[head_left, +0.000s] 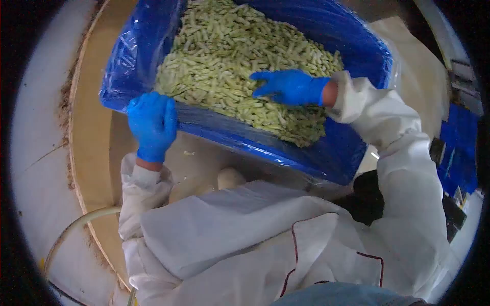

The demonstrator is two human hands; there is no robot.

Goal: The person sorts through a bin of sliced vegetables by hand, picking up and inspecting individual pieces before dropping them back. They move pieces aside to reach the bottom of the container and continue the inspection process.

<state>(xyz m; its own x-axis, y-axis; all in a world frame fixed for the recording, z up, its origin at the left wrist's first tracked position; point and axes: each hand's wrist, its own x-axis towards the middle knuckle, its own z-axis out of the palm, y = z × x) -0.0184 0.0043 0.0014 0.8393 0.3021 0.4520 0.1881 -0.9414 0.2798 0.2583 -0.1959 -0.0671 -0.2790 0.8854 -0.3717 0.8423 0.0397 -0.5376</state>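
Observation:
A big blue bin [352,30], lined with clear plastic film, holds a heap of pale green cut vegetable pieces [224,56]. My left hand [152,124], in a blue glove, is closed over the bin's near rim at its left corner. Above the heap, right of its middle, my right hand [288,86] is stretched out in a blue glove. Its fingers point left and stand a little apart, low over the pieces, with nothing seen in them. The palm side is hidden.
A pale hose [76,224] curves along the floor at lower left, beside a tan edge [92,102] and a whitish stained surface [41,127]. Blue crates [459,148] stand at the far right. My white coat fills the lower part.

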